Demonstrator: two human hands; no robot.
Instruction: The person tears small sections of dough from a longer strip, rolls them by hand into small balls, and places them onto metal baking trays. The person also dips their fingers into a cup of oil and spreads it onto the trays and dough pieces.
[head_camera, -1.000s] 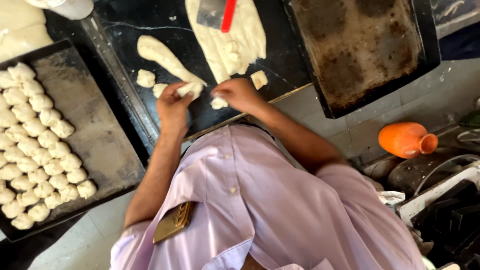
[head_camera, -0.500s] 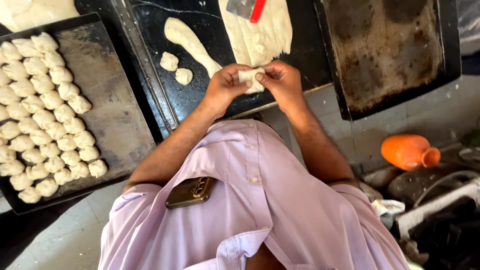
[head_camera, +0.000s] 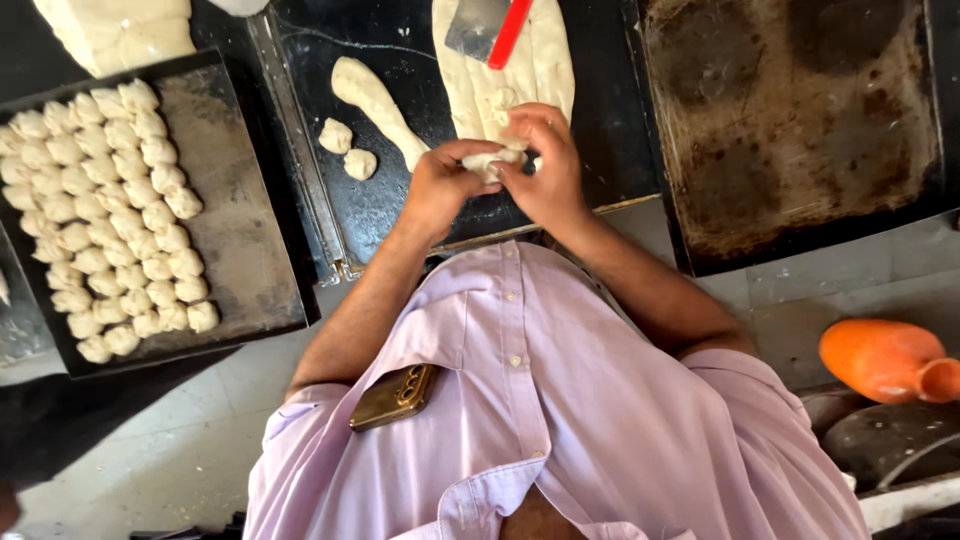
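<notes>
Bare dark tray (head_camera: 590, 150) right of the dough slab (head_camera: 520, 60); 2 dough lumps (head_camera: 347, 150) crowd the left.

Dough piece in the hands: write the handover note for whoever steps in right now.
Left hand and right hand: both pinch one small dough piece above the dark work tray.
On that tray: two cut lumps, a dough strip, a flat dough sheet under a red-handled scraper.
Done: rows of shaped pieces fill about half the left tray.
Left: the remaining dough. The stained tray holds none.
</notes>
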